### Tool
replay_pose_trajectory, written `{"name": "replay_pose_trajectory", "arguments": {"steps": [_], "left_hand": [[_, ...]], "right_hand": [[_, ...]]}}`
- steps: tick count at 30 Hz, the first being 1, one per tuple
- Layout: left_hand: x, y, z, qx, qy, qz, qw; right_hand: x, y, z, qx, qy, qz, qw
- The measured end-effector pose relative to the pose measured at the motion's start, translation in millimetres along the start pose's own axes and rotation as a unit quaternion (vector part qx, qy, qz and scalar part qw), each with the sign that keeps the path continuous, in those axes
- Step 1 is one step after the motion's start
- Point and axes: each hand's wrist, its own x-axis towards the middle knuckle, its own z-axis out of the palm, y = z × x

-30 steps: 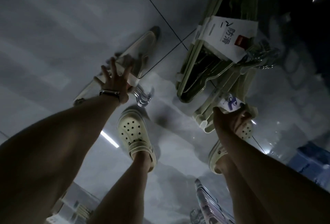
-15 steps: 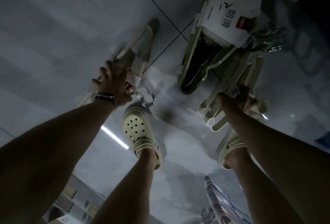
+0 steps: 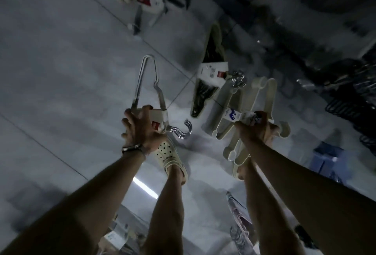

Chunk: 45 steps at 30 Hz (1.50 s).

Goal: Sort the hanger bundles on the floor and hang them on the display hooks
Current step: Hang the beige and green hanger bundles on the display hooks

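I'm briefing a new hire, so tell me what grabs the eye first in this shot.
At centre the left hand grips a bundle of thin metal hangers by its paper band; at centre right the right hand grips a bundle of cream plastic hangers. Between them a labelled bundle lies on the grey floor.

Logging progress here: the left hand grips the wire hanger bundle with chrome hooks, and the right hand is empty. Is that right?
Not quite. The right hand is not empty: it grips the cream plastic hanger bundle at its label, as the head view shows. The left hand does grip the wire hanger bundle.
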Motion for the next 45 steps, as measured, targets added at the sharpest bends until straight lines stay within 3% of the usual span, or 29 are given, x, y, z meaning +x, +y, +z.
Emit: {"name": "replay_pose_trajectory", "arguments": {"steps": [7, 15, 20, 27, 37, 45], "left_hand": [[-103, 85, -139, -0.082, 0.067, 0.062, 0.992], [-229, 205, -278, -0.162, 0.174, 0.155, 0.959], [-287, 268, -353, -0.157, 0.237, 0.308, 0.908], [-383, 370, -460, -0.185, 0.307, 0.436, 0.825], [-497, 488, -552, -0.156, 0.338, 0.627, 0.684], [-577, 562, -560, -0.127, 0.331, 0.729, 0.586]], "right_hand": [[-75, -61, -131, 0.035, -0.022, -0.088, 0.995], [-178, -132, -332, 0.017, 0.05, -0.246, 0.968], [-224, -146, -446, 0.034, 0.147, -0.298, 0.943], [-294, -152, -603, 0.087, 0.276, -0.328, 0.899], [-387, -123, -764, 0.14, 0.474, -0.28, 0.823], [-410, -69, -847, 0.173, 0.545, -0.202, 0.795]]}}
